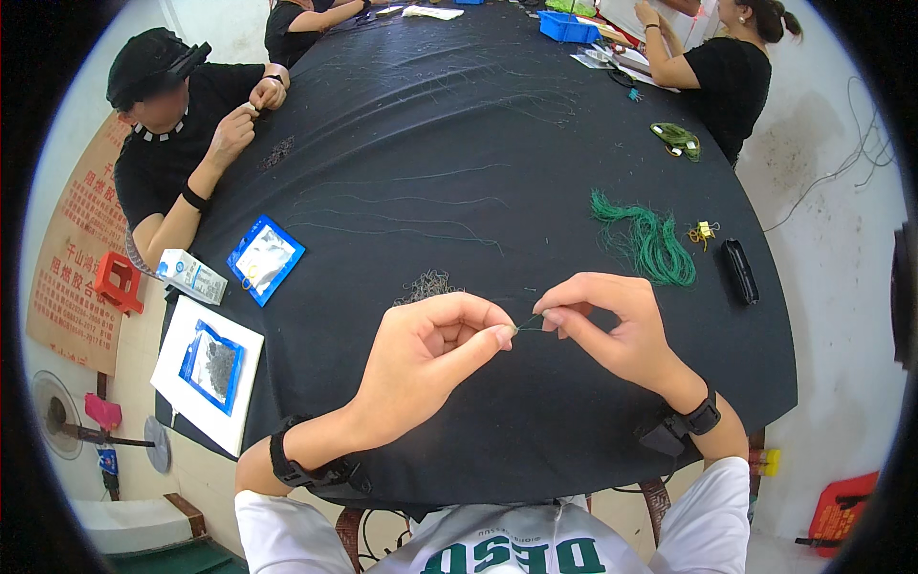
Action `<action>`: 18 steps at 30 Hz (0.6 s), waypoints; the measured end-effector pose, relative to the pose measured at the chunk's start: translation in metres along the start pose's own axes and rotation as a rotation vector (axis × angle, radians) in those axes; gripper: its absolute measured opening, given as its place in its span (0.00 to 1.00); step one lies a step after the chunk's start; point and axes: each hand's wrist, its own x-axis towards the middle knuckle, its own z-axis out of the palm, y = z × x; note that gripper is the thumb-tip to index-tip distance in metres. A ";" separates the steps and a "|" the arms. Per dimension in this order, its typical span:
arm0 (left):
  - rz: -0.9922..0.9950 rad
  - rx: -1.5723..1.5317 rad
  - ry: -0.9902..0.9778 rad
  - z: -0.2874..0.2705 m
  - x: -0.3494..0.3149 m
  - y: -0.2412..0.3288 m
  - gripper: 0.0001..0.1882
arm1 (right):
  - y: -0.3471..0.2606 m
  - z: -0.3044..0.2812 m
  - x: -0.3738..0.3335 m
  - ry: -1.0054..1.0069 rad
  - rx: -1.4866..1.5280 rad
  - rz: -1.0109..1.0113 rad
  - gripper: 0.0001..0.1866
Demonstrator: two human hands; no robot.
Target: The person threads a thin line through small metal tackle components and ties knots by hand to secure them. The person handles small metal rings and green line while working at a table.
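- On the near part of the black cloth (pixel 535 430), centre: our left hand (pixel 421 356) and right hand (pixel 617 320) face each other, raised, a fine green thread (pixel 529 326) between them.
- Left thumb and forefinger look clamped on the thread; right thumb and forefinger pinch it too. We can't tell if anything else sits in the left pinch.
- Risk, we judge: thread slips out, being so thin and held only at the tips; an uneven pull might kink or snag it.
- If dropped, it could get lost among the dark bits (pixel 430 285) just beyond our left hand, or against the cloth.
- Thread runs right of the left fingertips, left of the right ones, touching both; green bundle (pixel 655 244) lies farther off, to the right.
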 end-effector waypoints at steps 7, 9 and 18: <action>-0.014 -0.058 0.000 -0.001 -0.002 0.005 0.07 | -0.001 0.007 -0.003 -0.042 0.204 0.223 0.05; -0.019 -0.074 0.001 -0.001 -0.002 0.005 0.07 | -0.003 0.009 -0.003 -0.074 0.222 0.249 0.05; 0.048 -0.108 0.058 0.002 -0.002 0.000 0.06 | -0.009 0.019 -0.008 -0.065 0.065 0.093 0.05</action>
